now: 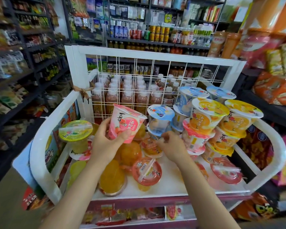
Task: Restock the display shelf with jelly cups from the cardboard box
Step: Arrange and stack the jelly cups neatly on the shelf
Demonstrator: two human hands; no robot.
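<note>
Two hands work over a white display shelf (157,56) standing in a shop aisle, its top tray fenced at the far side by a white wire grid (139,90) and by curved white rails left and right. Dark racks (28,52) of packaged snacks line the left wall, drink cans and bottles fill the far shelving (157,34), and orange and red snack bags (274,90) crowd the right. Behind the grid stand rows of pink bottles (127,95) with white caps.

On the tray, jelly cups are stacked on the right: blue-lid cups (160,116) far and centre, orange-lid cups (208,113) and pink-lid ones below them. A green-lid cup (75,131) stands on the left side. Loose orange and yellow cups (112,176) lie tumbled in the near middle of the tray, some upside down.

The left hand (104,142) grips a pink cup (125,123), fingers and thumb curled round its lower body, holding it tilted above the loose pile. The right hand (170,146) reaches in just beside the blue stack, fingertips drawn together at the base of the lowest blue cup; motion blur hides whether they pinch it.

A lower tier (130,212) holds flat red packets
</note>
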